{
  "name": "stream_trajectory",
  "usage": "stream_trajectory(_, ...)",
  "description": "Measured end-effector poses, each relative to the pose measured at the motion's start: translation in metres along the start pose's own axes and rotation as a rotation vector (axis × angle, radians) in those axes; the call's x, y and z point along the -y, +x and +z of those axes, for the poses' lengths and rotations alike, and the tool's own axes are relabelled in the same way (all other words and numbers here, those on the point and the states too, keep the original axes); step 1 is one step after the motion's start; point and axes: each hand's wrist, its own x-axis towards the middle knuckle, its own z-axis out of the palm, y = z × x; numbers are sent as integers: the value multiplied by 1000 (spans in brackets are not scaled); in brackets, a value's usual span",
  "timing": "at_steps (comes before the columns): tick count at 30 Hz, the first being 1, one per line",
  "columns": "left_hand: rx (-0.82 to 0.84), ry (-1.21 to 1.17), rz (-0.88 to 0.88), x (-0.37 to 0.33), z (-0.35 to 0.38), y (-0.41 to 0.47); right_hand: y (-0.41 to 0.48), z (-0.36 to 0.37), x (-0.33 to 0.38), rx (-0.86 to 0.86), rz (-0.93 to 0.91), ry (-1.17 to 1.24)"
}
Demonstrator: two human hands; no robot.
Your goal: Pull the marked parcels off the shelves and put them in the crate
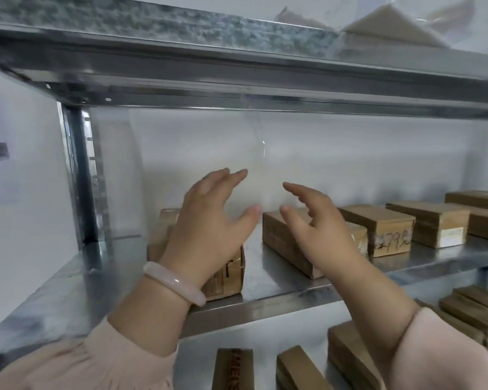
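Both my hands reach into the middle metal shelf (268, 280). My left hand (212, 220), with a pale bangle on the wrist, hovers with spread fingers over the leftmost brown parcel (228, 280), which has dark marks on its end. My right hand (319, 229) is held open over the second brown parcel (282, 237). Neither hand grips anything. A third parcel (383, 229) to the right has handwriting on its taped end. No crate is in view.
More brown parcels (440, 223) line the shelf to the right. The lower shelf holds several more parcels (347, 358). The upper shelf edge (237, 71) runs close overhead. A steel upright (79, 175) stands at left, with a white wall behind.
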Motion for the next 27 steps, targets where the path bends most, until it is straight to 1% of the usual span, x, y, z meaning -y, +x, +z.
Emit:
stream_trajectory(2, 51, -175, 45, -24, 32, 1, 4, -19, -14, -66, 10, -25)
stream_trajectory(4, 100, -275, 5, -38, 70, 0, 4, -35, -32, -76, 35, -43)
stream_trajectory(6, 135, -260, -95, -43, 107, 1, 2, -48, -51, -61, 60, -43)
stream_trajectory(8, 154, -231, -234, -44, 136, 6, 3, -61, -69, -39, 61, -41)
stream_trajectory(11, 186, -151, -464, -39, 169, 22, 11, -82, -94, 6, 72, -21)
stream_trajectory(13, 246, -131, -596, -34, 185, 29, 15, -93, -108, 47, 81, -14)
stream_trajectory(15, 289, -166, -657, -33, 197, 28, 19, -102, -122, 76, 77, -16)
stream_trajectory(17, 256, -189, -657, -34, 205, 24, 21, -110, -135, 98, 76, -17)
stream_trajectory(20, 137, -200, -636, -41, 208, 17, 22, -115, -151, 141, 81, 9)
stream_trajectory(23, 63, -210, -647, -49, 208, 6, 22, -113, -157, 186, 134, 76)
stream_trajectory(25, 18, -218, -595, -52, 210, -5, 23, -110, -159, 237, 203, 109)
stream_trajectory(27, -44, -224, -492, -58, 211, -18, 24, -108, -159, 298, 267, 157)
